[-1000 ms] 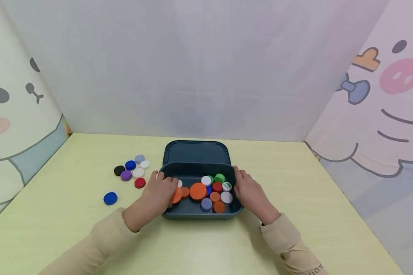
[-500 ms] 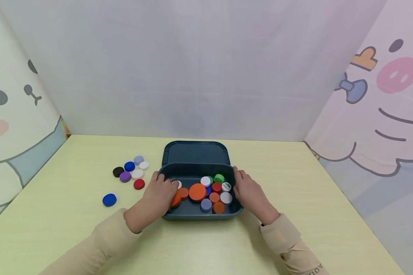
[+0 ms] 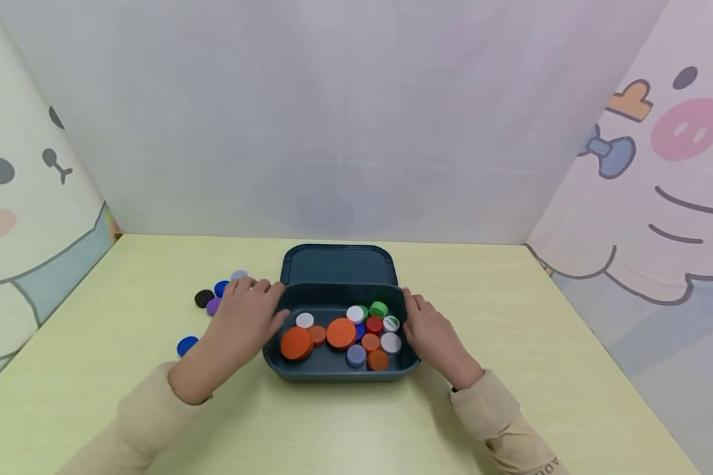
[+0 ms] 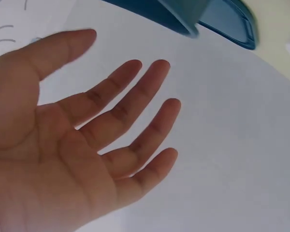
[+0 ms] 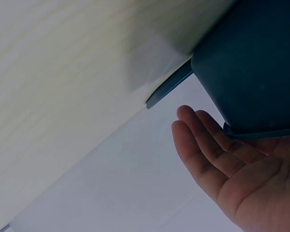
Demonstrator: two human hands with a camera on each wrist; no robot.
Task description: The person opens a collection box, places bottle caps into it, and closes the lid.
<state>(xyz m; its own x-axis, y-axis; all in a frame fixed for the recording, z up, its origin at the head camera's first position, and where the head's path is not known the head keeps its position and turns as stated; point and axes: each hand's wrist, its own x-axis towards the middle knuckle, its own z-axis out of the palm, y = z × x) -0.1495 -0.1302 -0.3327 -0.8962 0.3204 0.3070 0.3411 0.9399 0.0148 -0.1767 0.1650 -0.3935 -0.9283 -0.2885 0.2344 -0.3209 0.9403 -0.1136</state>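
Observation:
A dark blue box (image 3: 344, 379) with its lid (image 3: 339, 264) folded back holds several plastic bottle caps. Two big orange caps, one at the left (image 3: 296, 344) and one in the middle (image 3: 341, 334), stand out among smaller white, red, green, blue and orange ones. My left hand (image 3: 246, 323) hovers at the box's left end with fingers spread; its palm shows bare in the left wrist view. At the right end, my right hand (image 3: 434, 336) rests against the outer wall and rim. Its fingers (image 5: 195, 147) extend loosely under the rim; the thumb is mostly hidden.
Left of the box lie loose caps: black (image 3: 204, 299), purple (image 3: 212, 307), blue (image 3: 187, 346) and pale blue (image 3: 239, 274). My left hand hides others there. A pale curtain (image 3: 333, 132) stands behind the table (image 3: 570, 369), with cartoon cloths at both sides.
My left hand has let go of the big orange cap inside the box and moved left and up, out over the left rim. My right hand stays in place.

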